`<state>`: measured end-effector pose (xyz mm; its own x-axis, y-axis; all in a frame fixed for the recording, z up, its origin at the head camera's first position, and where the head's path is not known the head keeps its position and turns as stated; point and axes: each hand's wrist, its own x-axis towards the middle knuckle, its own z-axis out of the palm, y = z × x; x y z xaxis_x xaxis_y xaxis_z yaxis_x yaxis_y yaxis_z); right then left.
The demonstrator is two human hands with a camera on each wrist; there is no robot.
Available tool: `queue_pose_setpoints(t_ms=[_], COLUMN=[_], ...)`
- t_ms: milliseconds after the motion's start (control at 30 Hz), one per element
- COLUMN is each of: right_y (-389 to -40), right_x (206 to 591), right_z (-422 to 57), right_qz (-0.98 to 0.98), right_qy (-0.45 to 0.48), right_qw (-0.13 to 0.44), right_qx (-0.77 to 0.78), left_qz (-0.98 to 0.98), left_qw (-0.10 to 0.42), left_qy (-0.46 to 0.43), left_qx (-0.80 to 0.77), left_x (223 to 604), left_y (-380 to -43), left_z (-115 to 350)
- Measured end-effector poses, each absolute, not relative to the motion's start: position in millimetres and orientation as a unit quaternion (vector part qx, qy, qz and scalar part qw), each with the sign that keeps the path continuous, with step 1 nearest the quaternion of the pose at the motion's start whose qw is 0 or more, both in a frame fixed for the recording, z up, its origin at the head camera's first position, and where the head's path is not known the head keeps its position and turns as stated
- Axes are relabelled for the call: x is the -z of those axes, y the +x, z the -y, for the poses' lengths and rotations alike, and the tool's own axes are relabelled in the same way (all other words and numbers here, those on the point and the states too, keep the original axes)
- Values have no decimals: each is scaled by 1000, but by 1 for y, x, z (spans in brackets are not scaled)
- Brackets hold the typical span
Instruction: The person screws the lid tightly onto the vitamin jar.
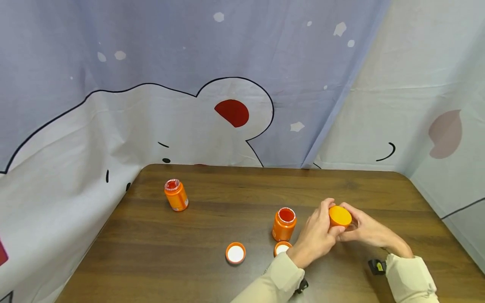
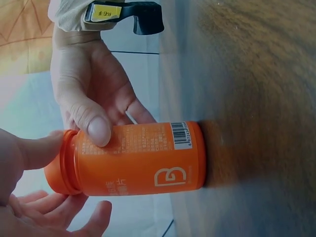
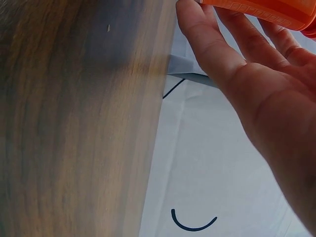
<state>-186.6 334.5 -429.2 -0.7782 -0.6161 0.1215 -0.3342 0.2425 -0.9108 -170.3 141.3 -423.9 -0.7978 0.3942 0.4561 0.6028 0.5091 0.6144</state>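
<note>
At the right of the table, an orange pill bottle (image 1: 340, 216) with its lid on is held between both hands. My left hand (image 1: 315, 235) pinches the orange lid (image 2: 58, 165), thumb on one side and fingers on the other. The right hand (image 1: 369, 229) grips the bottle's body (image 2: 138, 160), its thumb lying across the printed label in the left wrist view. The bottle's base is close to the wooden surface there. Just left of my left hand stands an uncapped orange bottle (image 1: 284, 227), and an upturned lid (image 1: 282, 248) is partly hidden by that hand.
Another uncapped orange bottle (image 1: 177, 198) stands at the back left of the wooden table (image 1: 163, 261). A second upturned lid (image 1: 235, 254) with a white inside lies near the middle. A patterned curtain (image 1: 170, 126) hangs behind the table.
</note>
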Motion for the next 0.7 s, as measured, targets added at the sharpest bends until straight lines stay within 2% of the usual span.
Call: queue_pose_setpoints(t_ms=[300, 400, 567, 700], right_y=[-188, -188, -188, -188], right_x=[428, 428, 427, 429], right_z=[-337, -337, -336, -336], right_qz=[-796, -802, -814, -806], right_qy=[-295, -300, -283, -280], right_qw=[126, 117, 112, 118], right_qx=[514, 504, 495, 507], left_qz=[880, 880, 864, 849], left_qw=[75, 97, 167, 193], left_qy=[-251, -246, -232, -226], left_qx=[395, 395, 414, 436], left_x=[418, 419, 425, 428], left_y=[-169, -167, -166, -166], left_z=[-138, -141, -147, -150])
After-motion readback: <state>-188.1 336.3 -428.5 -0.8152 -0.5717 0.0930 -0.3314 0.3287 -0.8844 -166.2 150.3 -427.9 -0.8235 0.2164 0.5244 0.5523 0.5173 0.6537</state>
